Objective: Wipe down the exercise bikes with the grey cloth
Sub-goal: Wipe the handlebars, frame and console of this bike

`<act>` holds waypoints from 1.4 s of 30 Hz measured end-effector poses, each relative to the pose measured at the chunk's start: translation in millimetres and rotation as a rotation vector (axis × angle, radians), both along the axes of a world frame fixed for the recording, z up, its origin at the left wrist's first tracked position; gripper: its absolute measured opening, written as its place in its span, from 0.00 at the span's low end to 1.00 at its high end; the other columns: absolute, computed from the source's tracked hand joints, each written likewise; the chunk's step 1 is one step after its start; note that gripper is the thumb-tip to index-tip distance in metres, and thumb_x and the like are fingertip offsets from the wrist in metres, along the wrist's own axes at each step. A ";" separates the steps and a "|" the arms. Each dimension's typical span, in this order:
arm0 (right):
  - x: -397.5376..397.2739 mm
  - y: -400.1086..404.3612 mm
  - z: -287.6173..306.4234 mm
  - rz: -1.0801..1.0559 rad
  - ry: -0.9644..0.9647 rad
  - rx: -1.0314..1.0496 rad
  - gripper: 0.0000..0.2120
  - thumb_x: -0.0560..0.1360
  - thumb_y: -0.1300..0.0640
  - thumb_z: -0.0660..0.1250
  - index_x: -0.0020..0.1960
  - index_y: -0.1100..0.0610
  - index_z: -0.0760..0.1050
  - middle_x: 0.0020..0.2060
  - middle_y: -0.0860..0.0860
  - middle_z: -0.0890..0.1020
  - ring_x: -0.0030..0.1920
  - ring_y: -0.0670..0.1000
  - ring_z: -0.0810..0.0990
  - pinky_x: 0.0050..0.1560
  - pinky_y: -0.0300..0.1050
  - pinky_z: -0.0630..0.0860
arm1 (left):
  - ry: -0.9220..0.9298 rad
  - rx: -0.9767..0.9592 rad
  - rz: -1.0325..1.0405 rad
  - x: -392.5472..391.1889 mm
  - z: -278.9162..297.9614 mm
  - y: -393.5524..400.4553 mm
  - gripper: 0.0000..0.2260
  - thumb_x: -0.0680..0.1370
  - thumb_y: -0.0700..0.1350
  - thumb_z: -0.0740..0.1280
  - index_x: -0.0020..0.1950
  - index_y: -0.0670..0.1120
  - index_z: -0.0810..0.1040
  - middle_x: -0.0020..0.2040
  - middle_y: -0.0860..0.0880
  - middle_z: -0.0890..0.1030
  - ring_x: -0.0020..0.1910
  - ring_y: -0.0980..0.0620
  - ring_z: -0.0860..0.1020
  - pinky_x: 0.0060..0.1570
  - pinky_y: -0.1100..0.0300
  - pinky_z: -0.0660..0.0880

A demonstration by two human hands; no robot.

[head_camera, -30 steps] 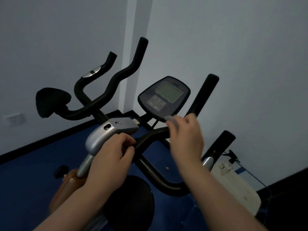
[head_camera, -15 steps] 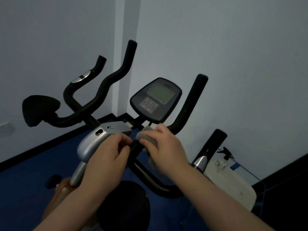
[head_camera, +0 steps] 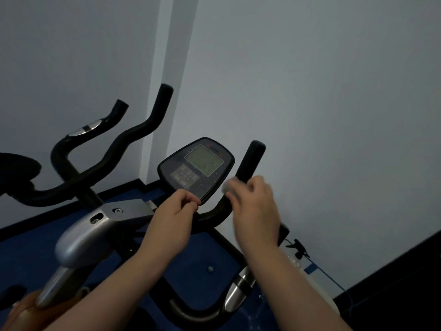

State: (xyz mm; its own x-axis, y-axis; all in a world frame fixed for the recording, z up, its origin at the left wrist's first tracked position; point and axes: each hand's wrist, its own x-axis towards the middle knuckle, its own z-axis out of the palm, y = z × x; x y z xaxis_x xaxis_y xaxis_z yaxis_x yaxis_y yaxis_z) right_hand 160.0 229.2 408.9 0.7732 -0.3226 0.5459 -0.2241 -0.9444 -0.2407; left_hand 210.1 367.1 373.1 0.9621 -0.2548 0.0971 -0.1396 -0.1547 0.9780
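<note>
Right hand grips grey cloth around handlebar, right of console; cloth soft, light; left hand's fingers clench handlebar below console.

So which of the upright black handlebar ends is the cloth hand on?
The one right of the console: the right hand wraps the grey cloth around that bar.

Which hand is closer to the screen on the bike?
Left. The left hand sits right at the lower edge of the screen; the right hand is off to its right, on the handlebar.
</note>
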 end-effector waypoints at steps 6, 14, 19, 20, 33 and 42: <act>-14.4 -2.2 6.1 0.283 0.057 0.415 0.09 0.76 0.46 0.62 0.52 0.41 0.79 0.43 0.43 0.69 0.44 0.41 0.74 0.45 0.33 0.69 | -0.048 0.034 0.009 -0.2 6.5 -16.0 0.09 0.79 0.44 0.61 0.42 0.54 0.77 0.41 0.52 0.82 0.44 0.54 0.79 0.49 0.49 0.76; 37.6 -55.5 73.4 0.389 -0.142 0.088 0.10 0.78 0.54 0.64 0.57 0.53 0.80 0.55 0.47 0.76 0.53 0.49 0.77 0.55 0.45 0.74 | -0.251 0.533 0.148 -6.1 -0.5 -39.8 0.10 0.81 0.56 0.55 0.43 0.58 0.72 0.32 0.58 0.77 0.32 0.62 0.74 0.28 0.63 0.62; 51.0 -56.0 65.2 0.340 -0.254 0.533 0.10 0.80 0.51 0.60 0.54 0.50 0.79 0.43 0.42 0.82 0.44 0.36 0.79 0.43 0.29 0.72 | -0.286 0.552 0.162 -6.6 -2.3 -39.2 0.11 0.81 0.55 0.55 0.40 0.56 0.71 0.30 0.56 0.76 0.30 0.60 0.74 0.26 0.62 0.60; 51.1 -46.3 57.8 0.263 -0.343 0.573 0.10 0.80 0.51 0.60 0.54 0.49 0.79 0.43 0.42 0.82 0.43 0.37 0.79 0.43 0.31 0.73 | -0.289 0.553 0.164 -7.0 -2.2 -38.8 0.11 0.81 0.54 0.55 0.40 0.56 0.71 0.29 0.55 0.76 0.30 0.60 0.74 0.26 0.62 0.60; 34.8 29.9 -13.6 -0.128 -0.598 0.963 0.17 0.82 0.49 0.54 0.67 0.50 0.72 0.54 0.48 0.82 0.53 0.45 0.79 0.48 0.28 0.73 | -0.328 0.530 -0.007 -7.1 -0.5 -22.4 0.11 0.81 0.53 0.56 0.41 0.55 0.73 0.35 0.54 0.78 0.35 0.59 0.75 0.32 0.60 0.67; 39.4 24.4 -11.3 -0.169 -0.574 0.982 0.14 0.82 0.46 0.53 0.58 0.47 0.75 0.40 0.39 0.79 0.43 0.40 0.79 0.38 0.27 0.71 | -0.262 0.447 -0.140 -8.8 -9.0 10.8 0.12 0.81 0.50 0.58 0.61 0.56 0.77 0.49 0.60 0.77 0.46 0.63 0.74 0.43 0.68 0.69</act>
